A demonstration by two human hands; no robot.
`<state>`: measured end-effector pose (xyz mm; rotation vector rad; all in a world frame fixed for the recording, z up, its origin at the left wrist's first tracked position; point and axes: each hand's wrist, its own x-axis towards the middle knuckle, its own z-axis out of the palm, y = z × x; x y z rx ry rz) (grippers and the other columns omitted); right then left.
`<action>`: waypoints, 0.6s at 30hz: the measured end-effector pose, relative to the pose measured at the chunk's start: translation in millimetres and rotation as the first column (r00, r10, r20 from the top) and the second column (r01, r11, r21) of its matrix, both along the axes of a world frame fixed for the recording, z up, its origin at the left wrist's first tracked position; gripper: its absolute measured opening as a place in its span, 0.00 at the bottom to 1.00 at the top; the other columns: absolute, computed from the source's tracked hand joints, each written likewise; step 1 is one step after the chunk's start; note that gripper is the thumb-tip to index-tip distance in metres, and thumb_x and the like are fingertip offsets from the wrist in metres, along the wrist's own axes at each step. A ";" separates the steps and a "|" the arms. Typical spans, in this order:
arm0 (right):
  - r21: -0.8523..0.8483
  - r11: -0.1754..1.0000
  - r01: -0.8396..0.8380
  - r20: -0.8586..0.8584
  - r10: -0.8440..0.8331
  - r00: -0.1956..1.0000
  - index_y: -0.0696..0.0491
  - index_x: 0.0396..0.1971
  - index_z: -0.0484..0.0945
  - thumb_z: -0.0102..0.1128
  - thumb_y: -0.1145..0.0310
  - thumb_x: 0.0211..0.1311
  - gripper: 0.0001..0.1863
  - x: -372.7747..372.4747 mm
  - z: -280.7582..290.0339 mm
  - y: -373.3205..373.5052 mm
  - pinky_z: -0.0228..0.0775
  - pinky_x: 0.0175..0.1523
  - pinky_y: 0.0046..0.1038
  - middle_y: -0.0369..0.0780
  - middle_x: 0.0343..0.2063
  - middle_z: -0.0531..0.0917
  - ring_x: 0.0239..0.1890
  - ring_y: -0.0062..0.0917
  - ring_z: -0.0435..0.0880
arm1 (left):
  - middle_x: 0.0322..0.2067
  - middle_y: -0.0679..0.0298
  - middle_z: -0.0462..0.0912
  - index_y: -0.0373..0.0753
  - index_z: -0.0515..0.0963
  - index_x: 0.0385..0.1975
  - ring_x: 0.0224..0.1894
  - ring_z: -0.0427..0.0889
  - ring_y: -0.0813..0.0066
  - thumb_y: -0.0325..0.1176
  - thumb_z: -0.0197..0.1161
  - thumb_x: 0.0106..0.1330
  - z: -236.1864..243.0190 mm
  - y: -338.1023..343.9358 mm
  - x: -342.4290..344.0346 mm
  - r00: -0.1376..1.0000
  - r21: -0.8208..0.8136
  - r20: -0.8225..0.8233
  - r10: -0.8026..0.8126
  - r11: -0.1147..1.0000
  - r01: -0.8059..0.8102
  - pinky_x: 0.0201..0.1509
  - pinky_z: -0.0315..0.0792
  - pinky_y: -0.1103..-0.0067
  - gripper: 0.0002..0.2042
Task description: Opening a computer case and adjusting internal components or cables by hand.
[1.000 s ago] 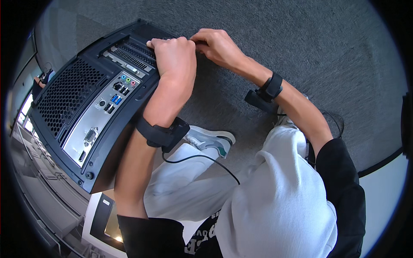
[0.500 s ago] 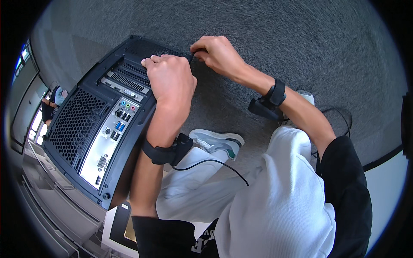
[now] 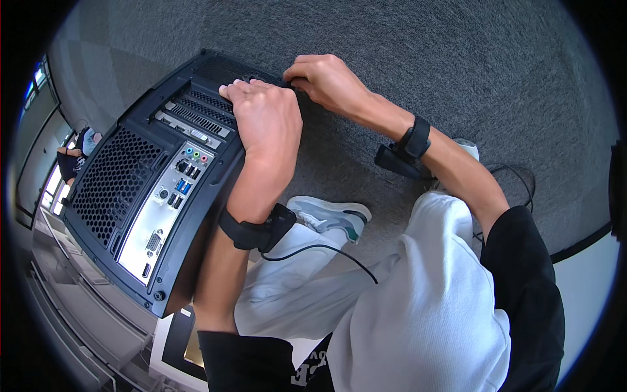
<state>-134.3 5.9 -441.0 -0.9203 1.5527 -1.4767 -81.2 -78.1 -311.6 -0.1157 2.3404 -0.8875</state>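
A black computer tower (image 3: 155,171) stands tilted on the carpet at my left, its back panel toward me. Colored audio sockets, blue USB sockets and a video socket line its silver port plate (image 3: 145,245). My left hand (image 3: 268,124) is closed over the tower's side edge near the expansion slots, fingertips on the back panel and thumb hidden. At the tower's far right corner, my right hand (image 3: 321,80) is pinched on something small and dark, mostly hidden by the fingers. Black straps with small boxes are around both wrists.
Grey carpet (image 3: 418,72) spreads beyond the tower. My grey and white shoe (image 3: 333,215) is beside it. A thin black cable (image 3: 313,247) runs from the left wrist box, and another cable (image 3: 522,179) lies at right. Pale drawers (image 3: 85,313) stand at left; another person (image 3: 73,157) is farther off.
The tower has tilted very slightly. My left hand has shifted a little right along with its edge, and my right hand has moved slightly left, closer to the corner.
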 end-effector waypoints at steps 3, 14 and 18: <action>-0.015 0.999 -0.036 -0.076 0.035 0.996 0.61 0.40 0.84 0.65 0.76 0.58 0.10 -3.3 -0.7 -2.6 0.80 0.47 0.38 0.47 0.38 0.86 0.42 0.43 0.86 | 0.27 0.51 0.87 0.30 0.86 0.31 0.35 0.88 0.60 0.29 0.61 0.58 0.1 1.5 -3.3 0.998 -0.002 0.035 0.059 0.998 -0.059 0.54 0.76 0.67 0.10; 0.056 0.993 -0.106 -0.108 0.112 0.988 0.61 0.37 0.85 0.65 0.70 0.62 0.10 -5.8 -4.6 -9.5 0.80 0.47 0.40 0.51 0.34 0.86 0.40 0.45 0.87 | 0.26 0.51 0.86 0.30 0.86 0.29 0.34 0.87 0.60 0.30 0.61 0.57 -2.0 4.5 -4.7 0.998 0.010 0.039 0.054 0.998 -0.054 0.51 0.76 0.65 0.10; 0.121 0.982 -0.145 0.054 0.140 0.989 0.62 0.39 0.85 0.64 0.73 0.61 0.10 -12.4 9.7 -8.3 0.82 0.45 0.36 0.50 0.33 0.87 0.37 0.40 0.89 | 0.28 0.49 0.87 0.27 0.86 0.33 0.37 0.86 0.58 0.31 0.60 0.60 -2.0 5.1 -1.9 0.996 -0.001 0.059 0.063 0.998 -0.063 0.54 0.75 0.64 0.13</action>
